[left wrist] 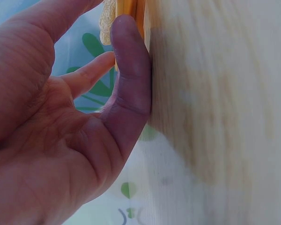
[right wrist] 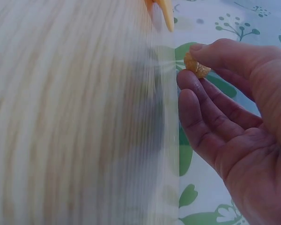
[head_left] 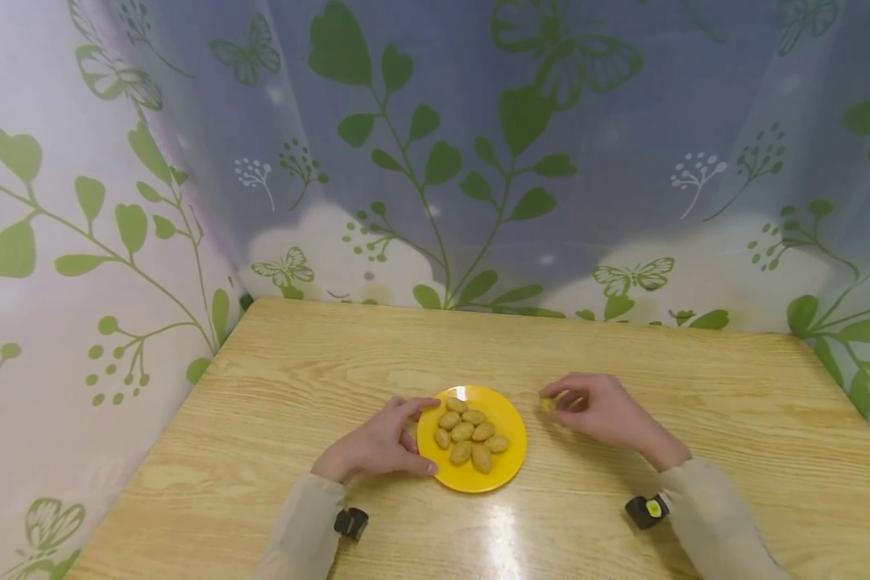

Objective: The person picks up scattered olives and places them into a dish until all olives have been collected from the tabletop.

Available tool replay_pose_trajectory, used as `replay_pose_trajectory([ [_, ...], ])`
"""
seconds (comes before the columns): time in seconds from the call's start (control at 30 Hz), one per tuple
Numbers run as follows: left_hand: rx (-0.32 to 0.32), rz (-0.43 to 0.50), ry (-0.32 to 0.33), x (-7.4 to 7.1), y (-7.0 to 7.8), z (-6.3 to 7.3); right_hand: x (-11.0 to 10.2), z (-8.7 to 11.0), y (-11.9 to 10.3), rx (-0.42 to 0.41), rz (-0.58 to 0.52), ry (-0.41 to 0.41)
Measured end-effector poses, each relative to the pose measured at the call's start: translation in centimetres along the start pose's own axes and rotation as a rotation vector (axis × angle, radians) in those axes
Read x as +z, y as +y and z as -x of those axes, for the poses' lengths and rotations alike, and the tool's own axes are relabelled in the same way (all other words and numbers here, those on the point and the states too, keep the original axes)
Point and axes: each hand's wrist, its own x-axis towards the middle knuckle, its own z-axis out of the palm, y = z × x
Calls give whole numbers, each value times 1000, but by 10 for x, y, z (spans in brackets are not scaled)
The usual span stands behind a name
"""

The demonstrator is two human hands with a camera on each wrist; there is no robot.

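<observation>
Holding one nugget (head_left: 547,404), eight nuggets (head_left: 470,440) plated

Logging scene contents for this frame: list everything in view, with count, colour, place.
plate: 1, yellow, near middle of the table, between the hands
nuts on plate: about 8, tan-brown, clustered in the plate's centre
single nut: 1, yellowish-tan, pinched in the right hand's fingertips, right of the plate
table: 1, light wood grain, fills the lower frame
curtain: 1 backdrop, pale white to blue with green leaf and butterfly print, behind and to both sides of the table
wrist cameras: 2, black, one on each wrist
sleeves: 2, beige, bottom edge
left hand: 1, grips the plate's left rim with thumb and fingers
right hand: 1, right of the plate, holds the single nut
</observation>
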Motion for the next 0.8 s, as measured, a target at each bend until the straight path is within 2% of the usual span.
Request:
replay_pose_trajectory([
  [0.37, 1, 8, -3, 0, 0, 0, 11, -5, -9, -6, -60, -44],
  [0.8, -12, 1, 2, 0, 0, 0, 23, -12, -20, -26, -62, -70],
])
